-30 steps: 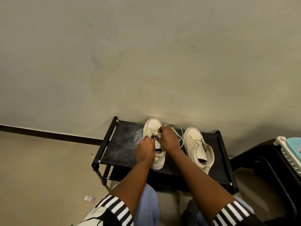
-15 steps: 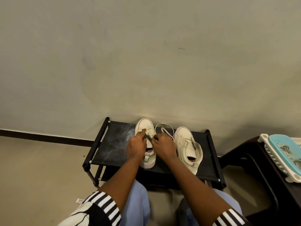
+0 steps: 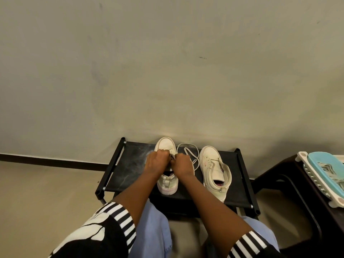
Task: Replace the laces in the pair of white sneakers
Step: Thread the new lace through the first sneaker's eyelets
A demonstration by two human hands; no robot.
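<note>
Two white sneakers stand on a low black rack (image 3: 130,170). The left sneaker (image 3: 166,146) points toes to the wall, and both my hands are over its eyelets. My left hand (image 3: 156,161) and my right hand (image 3: 183,164) each pinch a piece of its white lace, close together above the tongue. The loose length of the lace (image 3: 188,148) lies looped on the rack between the shoes. The right sneaker (image 3: 214,164) stands alone with its tongue open and no lace visible in its eyelets.
A plain wall rises just behind the rack. A dark stool or table (image 3: 290,179) stands at the right, carrying a blue and white plastic basket (image 3: 323,174). Beige floor lies to the left. My knees in light blue trousers are under the rack's front edge.
My hands have drawn closer together over the left sneaker's eyelets, the left hand moving up toward the toe. The view has shifted slightly; the shoes have stayed put.
</note>
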